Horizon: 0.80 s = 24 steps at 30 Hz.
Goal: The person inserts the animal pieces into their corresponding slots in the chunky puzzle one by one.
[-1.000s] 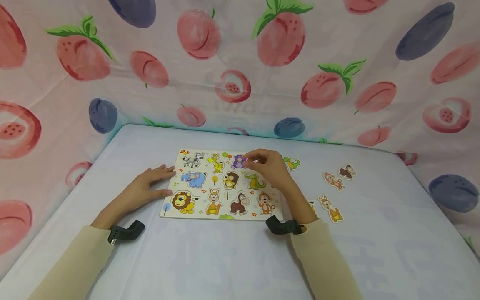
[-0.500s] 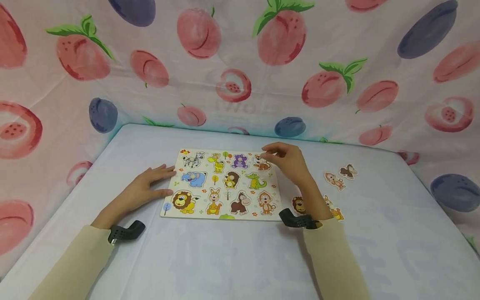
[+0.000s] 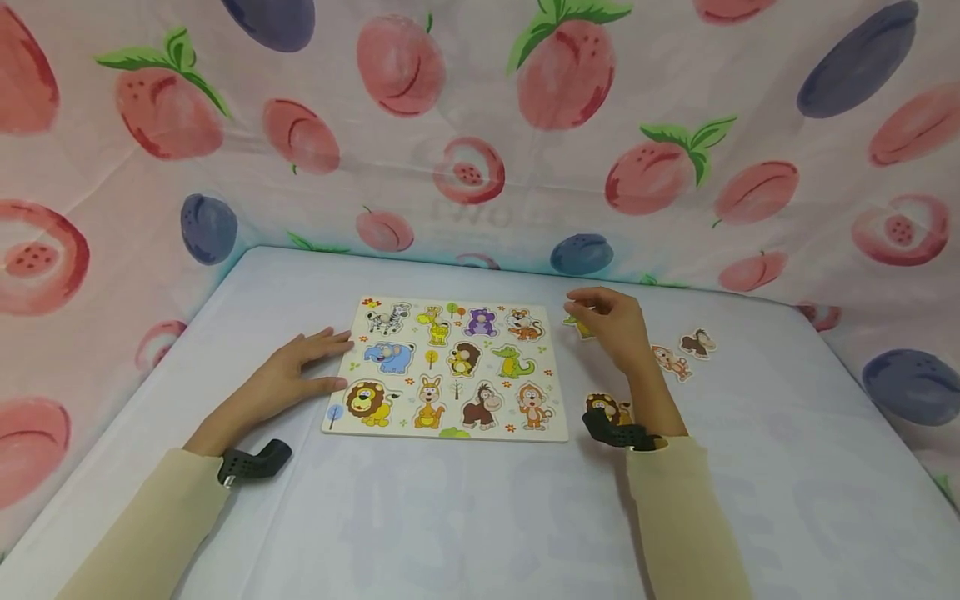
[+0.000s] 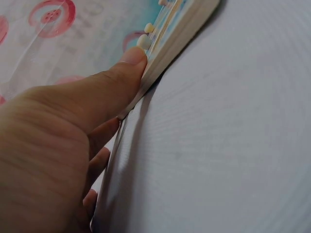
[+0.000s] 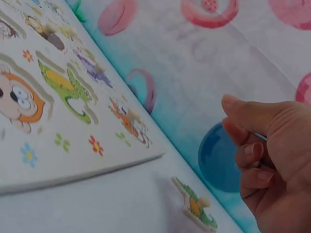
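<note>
A white puzzle board (image 3: 442, 367) with colourful animals lies flat on the table. My left hand (image 3: 288, 372) rests at its left side; in the left wrist view, the thumb (image 4: 133, 56) touches the board's edge and the other fingers reach along it. Beyond the board's right side, my right hand (image 3: 611, 327) hovers over a green crocodile piece (image 5: 197, 204) with a small knob. Its fingers are loosely bent, with nothing between thumb and index finger. The tiger piece (image 3: 523, 325) sits in the board's top right corner, while the crocodile recess (image 5: 63, 87) shows its printed picture.
Loose pieces lie right of the board: a lion (image 3: 600, 406), partly covered by the black wrist mount (image 3: 618, 432), a monkey (image 3: 672, 363) and a brown animal (image 3: 698, 342). A fruit-print cloth (image 3: 480, 125) stands behind the table.
My right hand has moved from the purple bear to the tiger at the top right corner, then off the board rightward to the crocodile piece. The left hand has stayed put.
</note>
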Motion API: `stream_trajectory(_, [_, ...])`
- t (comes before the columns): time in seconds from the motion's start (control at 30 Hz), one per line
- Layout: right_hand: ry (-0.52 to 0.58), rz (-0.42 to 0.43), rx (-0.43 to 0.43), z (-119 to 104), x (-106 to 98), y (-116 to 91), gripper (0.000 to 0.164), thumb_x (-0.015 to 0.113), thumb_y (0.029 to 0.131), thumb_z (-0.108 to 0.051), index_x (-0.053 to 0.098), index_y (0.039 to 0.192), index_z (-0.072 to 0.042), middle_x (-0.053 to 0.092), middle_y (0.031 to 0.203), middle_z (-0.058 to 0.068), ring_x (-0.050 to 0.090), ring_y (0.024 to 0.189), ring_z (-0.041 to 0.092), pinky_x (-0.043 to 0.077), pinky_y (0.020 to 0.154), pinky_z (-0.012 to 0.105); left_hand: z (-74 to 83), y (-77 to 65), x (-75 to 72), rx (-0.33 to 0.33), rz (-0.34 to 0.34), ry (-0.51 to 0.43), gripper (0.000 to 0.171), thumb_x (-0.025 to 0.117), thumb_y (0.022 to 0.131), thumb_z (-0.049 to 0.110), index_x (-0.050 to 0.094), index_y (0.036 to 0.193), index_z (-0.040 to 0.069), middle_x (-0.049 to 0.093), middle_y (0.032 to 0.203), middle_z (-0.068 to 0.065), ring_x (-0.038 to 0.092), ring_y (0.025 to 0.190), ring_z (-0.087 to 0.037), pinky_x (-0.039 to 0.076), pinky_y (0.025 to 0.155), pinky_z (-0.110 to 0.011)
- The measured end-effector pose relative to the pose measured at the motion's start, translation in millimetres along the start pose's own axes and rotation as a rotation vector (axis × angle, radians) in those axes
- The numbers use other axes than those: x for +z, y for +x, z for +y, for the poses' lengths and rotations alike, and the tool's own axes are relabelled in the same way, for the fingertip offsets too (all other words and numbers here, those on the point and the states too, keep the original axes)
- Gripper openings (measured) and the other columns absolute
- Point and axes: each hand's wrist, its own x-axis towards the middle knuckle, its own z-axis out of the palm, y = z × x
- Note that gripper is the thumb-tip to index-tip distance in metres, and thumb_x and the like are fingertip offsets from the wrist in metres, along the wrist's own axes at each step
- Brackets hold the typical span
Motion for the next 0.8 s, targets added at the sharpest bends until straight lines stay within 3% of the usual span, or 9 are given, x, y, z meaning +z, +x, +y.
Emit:
stream_trajectory(0.23, [-0.010, 0.044, 0.074, 14, -3, 3, 0.034, 0.070, 0.089, -0.030, 0.069, 0.115, -0.009, 0.066, 0.106, 0.007, 0.055, 0.081, 0.020, 0.045, 0.060, 0.024, 0.5, 0.5, -0.6, 0.001, 0.002, -0.006, 0.066, 0.071, 0.085, 0.038, 0.049, 0.140, 0.007, 0.035, 0.152, -0.009, 0.014, 0.144, -0.033, 0.003, 0.115, -0.056])
stream_trajectory(0.57, [-0.084, 0.082, 0.197, 35, -3, 5, 0.031, 0.068, 0.090, -0.028, 0.069, 0.117, -0.012, 0.064, 0.115, 0.006, 0.052, 0.087, 0.020, 0.045, 0.069, 0.028, 0.4, 0.7, -0.6, 0.015, 0.002, 0.005, 0.066, 0.071, 0.086, 0.038, 0.049, 0.140, 0.006, 0.035, 0.151, -0.009, 0.016, 0.143, -0.032, 0.003, 0.115, -0.054])
stream_trajectory(0.8, [-0.127, 0.098, 0.159, 44, 2, 5, 0.029, 0.069, 0.089, -0.023, 0.069, 0.115, -0.010, 0.065, 0.113, 0.009, 0.052, 0.085, 0.023, 0.043, 0.071, 0.031, 1.9, 0.7, -1.1, 0.010, 0.001, 0.007, 0.067, 0.071, 0.085, 0.037, 0.049, 0.139, 0.005, 0.035, 0.151, -0.009, 0.016, 0.143, -0.032, 0.004, 0.115, -0.054])
